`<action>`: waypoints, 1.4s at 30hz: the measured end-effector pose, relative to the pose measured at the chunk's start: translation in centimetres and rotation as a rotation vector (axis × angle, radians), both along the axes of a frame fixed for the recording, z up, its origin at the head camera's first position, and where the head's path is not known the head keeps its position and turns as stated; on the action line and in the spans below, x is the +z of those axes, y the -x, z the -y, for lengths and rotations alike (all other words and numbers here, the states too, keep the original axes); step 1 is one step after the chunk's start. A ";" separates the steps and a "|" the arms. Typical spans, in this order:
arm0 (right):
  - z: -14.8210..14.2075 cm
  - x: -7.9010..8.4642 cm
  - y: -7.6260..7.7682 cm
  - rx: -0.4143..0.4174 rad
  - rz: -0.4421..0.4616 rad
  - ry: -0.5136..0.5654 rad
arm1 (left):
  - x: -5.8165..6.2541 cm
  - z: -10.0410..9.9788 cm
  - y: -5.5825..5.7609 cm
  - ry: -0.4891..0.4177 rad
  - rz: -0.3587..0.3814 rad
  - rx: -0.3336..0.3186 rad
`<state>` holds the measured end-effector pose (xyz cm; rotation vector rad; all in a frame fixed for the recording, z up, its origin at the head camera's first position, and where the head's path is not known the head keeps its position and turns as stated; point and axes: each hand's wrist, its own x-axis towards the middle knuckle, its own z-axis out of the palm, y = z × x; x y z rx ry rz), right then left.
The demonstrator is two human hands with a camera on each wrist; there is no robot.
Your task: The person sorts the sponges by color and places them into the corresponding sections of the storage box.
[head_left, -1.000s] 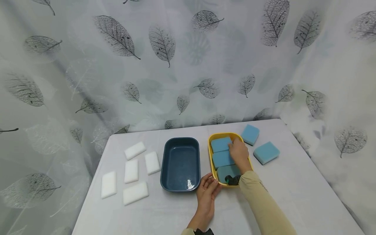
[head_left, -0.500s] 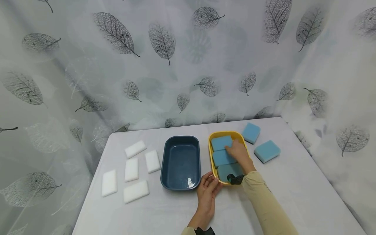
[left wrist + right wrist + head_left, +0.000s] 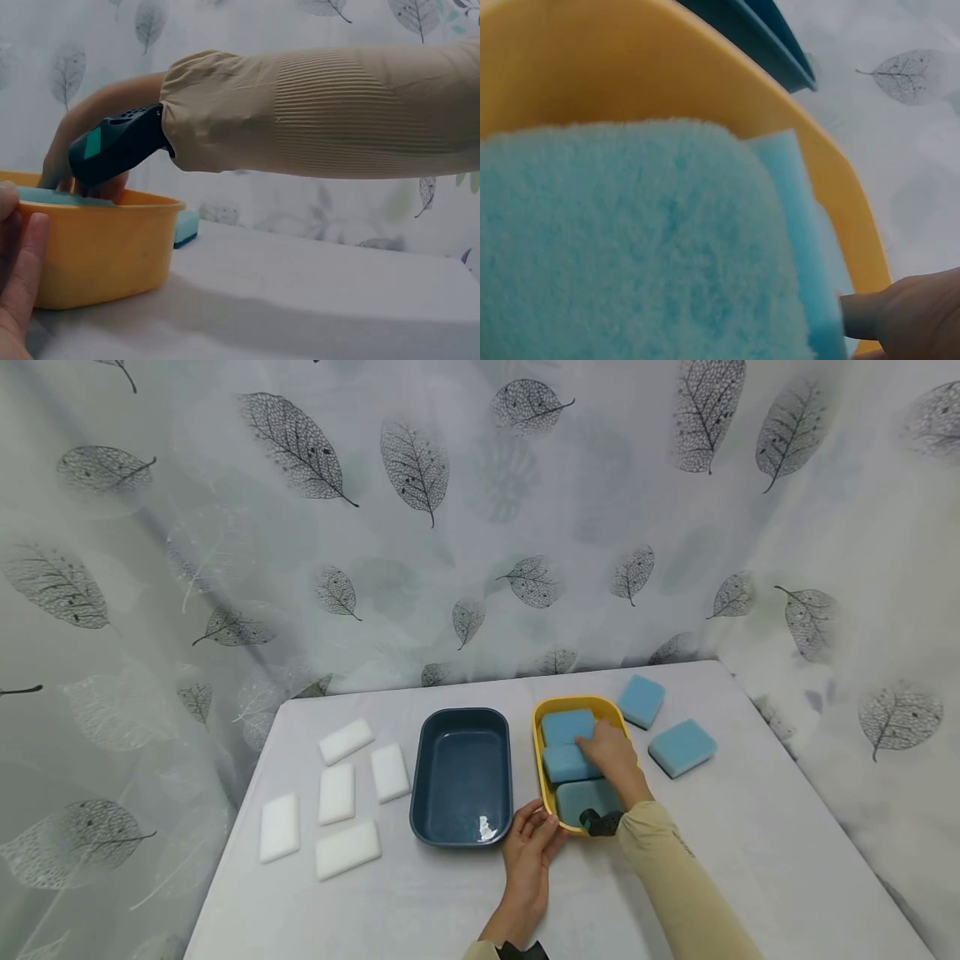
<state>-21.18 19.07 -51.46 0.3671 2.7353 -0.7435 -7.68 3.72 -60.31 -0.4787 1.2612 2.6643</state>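
Note:
My right hand (image 3: 611, 752) reaches into the yellow basin (image 3: 538, 752) and pinches the right end of the middle blue sponge (image 3: 562, 763). That sponge is tilted, its near side raised. Behind it lies another blue sponge (image 3: 567, 725), and a blue-green sponge (image 3: 581, 800) sits at the near end. In the right wrist view the blue-green sponge (image 3: 630, 240) fills the foreground and a finger or thumb touches the held sponge. My left hand (image 3: 527, 860) rests against the basin's near left corner, fingers extended along its outer wall (image 3: 105, 247). My right fingertips are partly hidden.
A dark blue basin (image 3: 461, 777) stands just left of the yellow one. Several white sponges (image 3: 336, 793) are spread on the table's left. Two blue sponges, one behind (image 3: 641, 700) and one nearer (image 3: 682, 747), lie right of the yellow basin. A leaf-patterned curtain (image 3: 480, 527) backs the table.
My right hand has shifted slightly toward the near side, from the back sponge to the middle one. The middle sponge has tilted, near side up. My left hand stays at the basin.

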 end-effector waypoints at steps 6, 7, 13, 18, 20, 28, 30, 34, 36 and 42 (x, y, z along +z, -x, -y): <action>-0.1 -0.6 -0.3 0.000 -0.010 0.087 | 0.0 0.1 0.0 -0.005 -0.001 0.001; -0.1 -0.7 -0.4 -0.001 -0.012 0.102 | 0.0 0.1 0.0 -0.005 -0.002 0.002; -0.1 -0.7 -1.0 -0.001 -0.048 0.152 | 0.0 0.1 0.1 0.002 -0.004 0.007; 0.1 -0.6 -1.2 0.006 -0.062 0.129 | 0.1 0.1 0.1 0.005 -0.009 0.008; 0.1 -0.5 -1.2 0.011 -0.061 0.117 | 0.1 0.1 0.1 0.006 -0.009 0.009; 0.1 -0.4 -1.3 0.030 -0.065 0.093 | 0.0 0.1 0.1 -0.001 -0.007 0.007; 0.0 -0.3 -1.5 0.033 -0.070 0.096 | 0.0 0.1 0.1 -0.002 -0.005 0.006; -0.3 0.3 -1.8 0.042 -0.098 0.103 | 0.0 0.0 0.0 -0.004 -0.004 0.005; -0.5 0.7 -2.1 0.048 -0.125 0.102 | 0.1 0.0 0.0 -0.006 -0.002 0.004; -1.2 1.9 -2.5 0.037 -0.182 0.116 | 0.2 0.1 0.0 0.001 0.008 0.003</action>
